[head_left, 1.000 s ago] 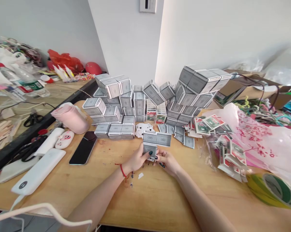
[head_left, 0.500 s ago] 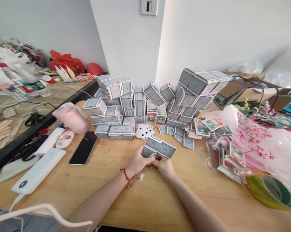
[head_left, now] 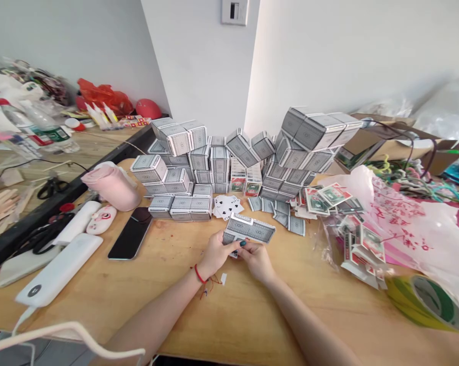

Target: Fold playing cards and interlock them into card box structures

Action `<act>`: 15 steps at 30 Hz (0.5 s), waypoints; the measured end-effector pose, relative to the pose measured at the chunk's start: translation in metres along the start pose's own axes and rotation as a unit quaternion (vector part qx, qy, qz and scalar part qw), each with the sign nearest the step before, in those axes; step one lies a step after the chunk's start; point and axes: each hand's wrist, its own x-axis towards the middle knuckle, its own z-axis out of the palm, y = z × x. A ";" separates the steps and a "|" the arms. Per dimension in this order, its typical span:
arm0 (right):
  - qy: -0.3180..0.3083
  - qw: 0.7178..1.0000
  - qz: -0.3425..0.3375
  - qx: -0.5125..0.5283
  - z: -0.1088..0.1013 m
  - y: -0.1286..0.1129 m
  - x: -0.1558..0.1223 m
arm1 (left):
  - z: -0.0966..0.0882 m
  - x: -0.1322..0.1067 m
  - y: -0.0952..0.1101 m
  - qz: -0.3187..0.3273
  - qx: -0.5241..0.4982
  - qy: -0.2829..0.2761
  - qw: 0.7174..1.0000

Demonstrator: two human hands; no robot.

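Over the middle of the table, my left hand (head_left: 215,254) and my right hand (head_left: 257,260) grip a block of folded playing cards (head_left: 259,232) with grey patterned backs. The left thumb presses its near side, and the right fingers pinch its lower edge close to that thumb. The fingers behind and under the block are partly hidden. Just beyond it lie fanned playing cards (head_left: 228,207), face up. Several bent cards (head_left: 289,219) rest face down to its right. Behind stand stepped stacks of similar card blocks, a left stack (head_left: 191,207) and a right stack (head_left: 302,129).
A phone (head_left: 130,235), a white power bank (head_left: 59,270) and a pink roll (head_left: 112,186) lie at left. Card boxes (head_left: 363,249), a printed plastic bag (head_left: 408,218) and a yellow-green tape roll (head_left: 408,300) are at right. Red threads (head_left: 211,282) lie near my left wrist.
The right fingers have shifted slightly left and up along the block's lower edge. The block has moved a little left, and a bit of card face now shows beneath it.
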 end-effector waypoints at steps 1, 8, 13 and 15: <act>0.010 1.000 0.004 -0.004 0.001 0.000 0.000 | 0.000 0.000 0.000 0.003 0.002 0.000 1.000; 0.048 0.998 0.015 -0.029 0.009 0.000 -0.004 | 0.000 0.003 -0.004 -0.019 0.020 0.026 0.999; 0.054 0.998 0.026 -0.009 0.013 0.003 -0.006 | 0.001 0.004 -0.003 -0.014 0.002 0.038 0.999; 0.053 0.998 0.030 -0.001 0.014 0.005 -0.008 | 0.002 0.004 -0.004 -0.015 -0.008 0.045 0.999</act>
